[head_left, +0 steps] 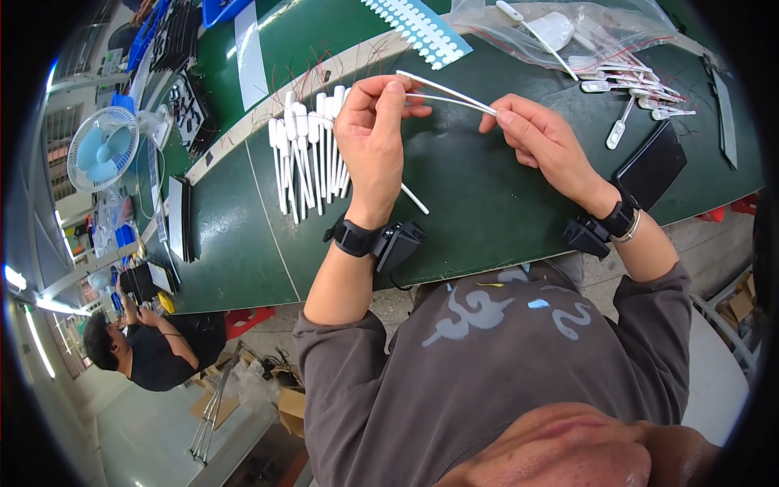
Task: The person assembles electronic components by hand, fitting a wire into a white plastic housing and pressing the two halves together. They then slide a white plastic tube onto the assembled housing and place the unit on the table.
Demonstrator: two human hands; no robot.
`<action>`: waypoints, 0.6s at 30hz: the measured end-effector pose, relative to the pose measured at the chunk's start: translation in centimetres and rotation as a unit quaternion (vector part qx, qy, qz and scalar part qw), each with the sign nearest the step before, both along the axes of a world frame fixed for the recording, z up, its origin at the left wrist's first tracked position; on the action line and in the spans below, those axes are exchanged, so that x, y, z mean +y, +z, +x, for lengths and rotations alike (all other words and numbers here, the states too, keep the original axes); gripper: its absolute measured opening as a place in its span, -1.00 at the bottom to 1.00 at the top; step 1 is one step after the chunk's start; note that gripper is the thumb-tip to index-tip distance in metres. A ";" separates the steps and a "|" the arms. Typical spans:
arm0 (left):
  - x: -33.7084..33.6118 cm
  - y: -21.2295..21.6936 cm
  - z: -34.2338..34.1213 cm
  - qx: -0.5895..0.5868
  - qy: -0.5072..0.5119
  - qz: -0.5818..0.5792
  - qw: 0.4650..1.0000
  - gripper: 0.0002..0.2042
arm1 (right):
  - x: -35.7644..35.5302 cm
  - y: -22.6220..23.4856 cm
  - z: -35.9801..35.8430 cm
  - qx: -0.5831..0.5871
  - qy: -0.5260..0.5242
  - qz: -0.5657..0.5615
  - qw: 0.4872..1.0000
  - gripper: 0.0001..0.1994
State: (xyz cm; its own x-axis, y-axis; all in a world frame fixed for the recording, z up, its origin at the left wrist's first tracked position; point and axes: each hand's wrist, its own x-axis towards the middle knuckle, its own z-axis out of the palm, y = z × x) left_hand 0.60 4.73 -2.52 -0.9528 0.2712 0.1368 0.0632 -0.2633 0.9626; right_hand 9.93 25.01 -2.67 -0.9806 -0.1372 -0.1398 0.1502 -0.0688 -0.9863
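Between my hands stretches a slender white stick (438,88) with a thin white strand (445,99) below it; the two meet at my right fingers. My left hand (372,134) is closed, its thumb and fingertips pinching near their left ends, partly hiding them. My right hand (542,140) pinches the right end between thumb and forefinger. Beside and partly behind my left hand lies a row of white paddle-headed sticks (302,126). One more white stick (415,199) pokes out below my left palm, its other end hidden.
A clear plastic bag (641,28) lies at the far right, near a heap of white pieces with red wires (625,77). A black flat device (653,166) rests by the table's right edge. A blue sticker sheet (422,28) lies far ahead. At left, a co-worker (170,349) sits below a fan (103,148).
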 end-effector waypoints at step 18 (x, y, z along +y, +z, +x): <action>-0.9 1.3 -0.4 -0.157 -0.057 -0.001 0.986 -0.79 | -0.3 -0.7 0.0 0.053 -0.026 0.071 0.996 -0.71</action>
